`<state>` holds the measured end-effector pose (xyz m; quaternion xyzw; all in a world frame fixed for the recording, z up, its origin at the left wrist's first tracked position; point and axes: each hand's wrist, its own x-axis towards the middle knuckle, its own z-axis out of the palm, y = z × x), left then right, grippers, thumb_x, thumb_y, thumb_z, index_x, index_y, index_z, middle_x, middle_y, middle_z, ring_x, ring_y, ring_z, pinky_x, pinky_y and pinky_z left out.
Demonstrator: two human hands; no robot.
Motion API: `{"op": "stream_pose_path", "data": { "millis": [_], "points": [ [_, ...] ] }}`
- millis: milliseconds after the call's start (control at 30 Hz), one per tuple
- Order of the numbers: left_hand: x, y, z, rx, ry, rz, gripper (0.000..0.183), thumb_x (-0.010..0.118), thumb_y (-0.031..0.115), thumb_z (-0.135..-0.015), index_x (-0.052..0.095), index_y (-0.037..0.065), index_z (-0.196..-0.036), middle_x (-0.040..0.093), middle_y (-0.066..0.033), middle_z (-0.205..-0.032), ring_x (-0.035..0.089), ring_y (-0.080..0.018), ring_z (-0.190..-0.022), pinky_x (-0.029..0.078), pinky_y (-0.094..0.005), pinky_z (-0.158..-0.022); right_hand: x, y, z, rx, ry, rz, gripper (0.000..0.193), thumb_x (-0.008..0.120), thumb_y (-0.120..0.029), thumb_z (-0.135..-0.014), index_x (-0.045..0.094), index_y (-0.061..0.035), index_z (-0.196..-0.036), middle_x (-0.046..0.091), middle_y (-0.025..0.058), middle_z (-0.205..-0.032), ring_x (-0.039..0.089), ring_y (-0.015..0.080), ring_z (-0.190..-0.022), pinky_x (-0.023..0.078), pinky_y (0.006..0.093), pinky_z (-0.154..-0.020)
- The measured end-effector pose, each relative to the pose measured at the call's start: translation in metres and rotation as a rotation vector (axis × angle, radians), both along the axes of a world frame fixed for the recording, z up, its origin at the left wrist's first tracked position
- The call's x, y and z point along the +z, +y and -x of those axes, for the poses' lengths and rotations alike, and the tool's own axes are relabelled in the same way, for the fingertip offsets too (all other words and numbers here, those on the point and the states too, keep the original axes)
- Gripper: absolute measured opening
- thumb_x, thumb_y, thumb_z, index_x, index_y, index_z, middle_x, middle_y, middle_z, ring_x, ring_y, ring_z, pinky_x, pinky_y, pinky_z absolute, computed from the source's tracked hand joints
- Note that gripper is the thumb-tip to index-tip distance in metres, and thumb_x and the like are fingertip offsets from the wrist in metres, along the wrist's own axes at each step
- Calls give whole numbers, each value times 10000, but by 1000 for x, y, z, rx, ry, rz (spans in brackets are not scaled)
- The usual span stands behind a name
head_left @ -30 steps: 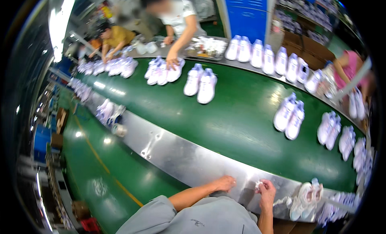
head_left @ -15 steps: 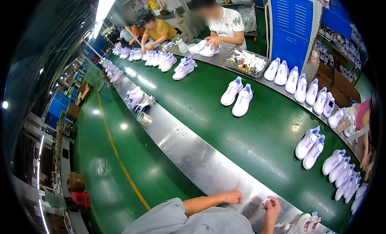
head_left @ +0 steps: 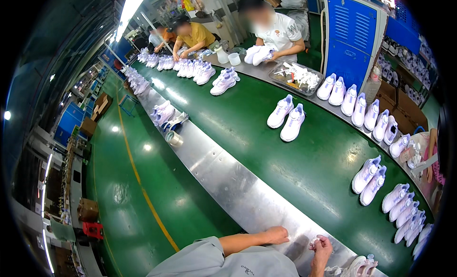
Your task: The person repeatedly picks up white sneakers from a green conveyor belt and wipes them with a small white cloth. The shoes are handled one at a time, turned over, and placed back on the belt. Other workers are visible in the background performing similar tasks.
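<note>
Both my hands are low in the view, over the bare metal ledge. My left hand (head_left: 277, 235) is curled into a loose fist on the ledge, and what it may hold is hidden. To its right, my right hand (head_left: 322, 249) has thumb and fingers pinched together at a small white thing (head_left: 312, 241), too small to name. Just beyond my right wrist, at the lower edge, stand white shoes (head_left: 360, 266), partly cut off, with pale laces or crumpled material beside them.
Beyond the ledge (head_left: 228, 174) runs a green conveyor belt (head_left: 247, 148) with white-lilac sneakers (head_left: 287, 118) in pairs and rows. A tape roll (head_left: 174, 139) sits further along the ledge. Across the belt, a person in white (head_left: 276, 34) handles shoes near a tray of white scraps (head_left: 297, 77).
The view has shifted slightly, so the belt and shoes appear a little lower and to the right. The person in white has raised and tilted the shoes. My hands have hardly moved.
</note>
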<state>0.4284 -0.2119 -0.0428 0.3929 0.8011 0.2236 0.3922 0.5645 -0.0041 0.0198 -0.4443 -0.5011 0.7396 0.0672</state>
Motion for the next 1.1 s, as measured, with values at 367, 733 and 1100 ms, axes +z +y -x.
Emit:
{"op": "stream_pose_path", "data": {
  "millis": [367,733,1100],
  "points": [
    [-2,-4,19,-41,-185,-17,166,661,155,-776,746,15,-751,716,-228,-820,693,-420,-780,557,-493,-759,-1,-20,19,25,-12,-34,151,605,37,-928,654,52,-1070,674,83,-851,646,149,-659,550,272,-565],
    [22,-6,40,-174,-310,84,286,708,326,-873,701,41,-876,700,-186,-778,691,-390,-758,552,-485,-704,13,-38,54,11,-63,-32,158,595,41,-926,651,59,-1072,663,82,-859,633,139,-674,555,279,-576],
    [31,18,136,-4,100,-98,260,643,310,-933,690,55,-962,667,-177,-1020,651,-380,-980,536,-503,-845,15,-20,70,1,-71,-60,144,612,18,-942,679,34,-1069,690,71,-861,659,138,-726,543,277,-622]
  ]
}}
